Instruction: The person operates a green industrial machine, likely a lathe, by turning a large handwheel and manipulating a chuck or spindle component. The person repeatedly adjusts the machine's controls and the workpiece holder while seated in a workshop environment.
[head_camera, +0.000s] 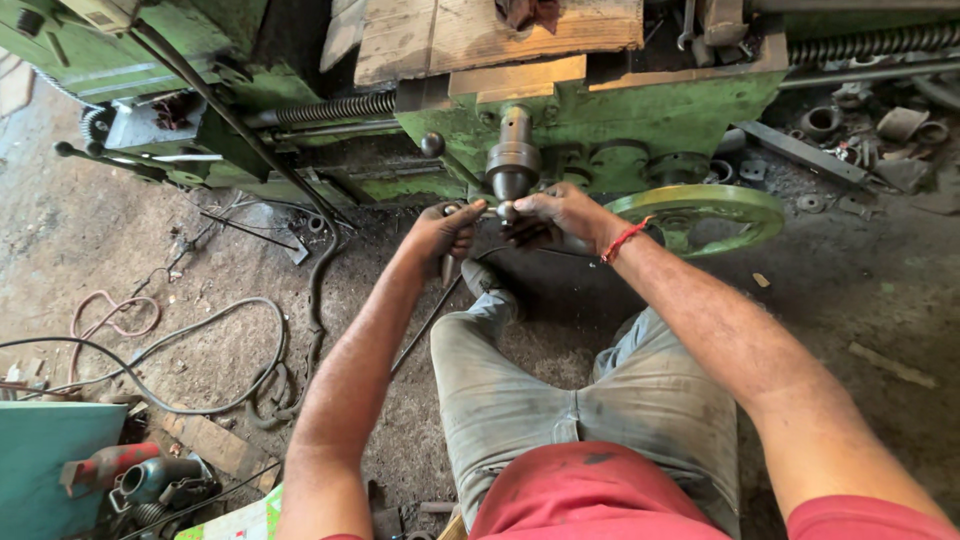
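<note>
I am gripping a small handle (447, 212) with my left hand (445, 232) while my right hand (550, 215) is pinching the steel chuck (512, 160) tip at 12 o'clock.

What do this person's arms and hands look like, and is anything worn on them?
Both forearms are bare, with no gloves on the left hand or the right hand. A thin red thread band circles the right wrist. The short red sleeve of a shirt shows at the right upper arm. Fingers look smudged with dark grime.
</note>
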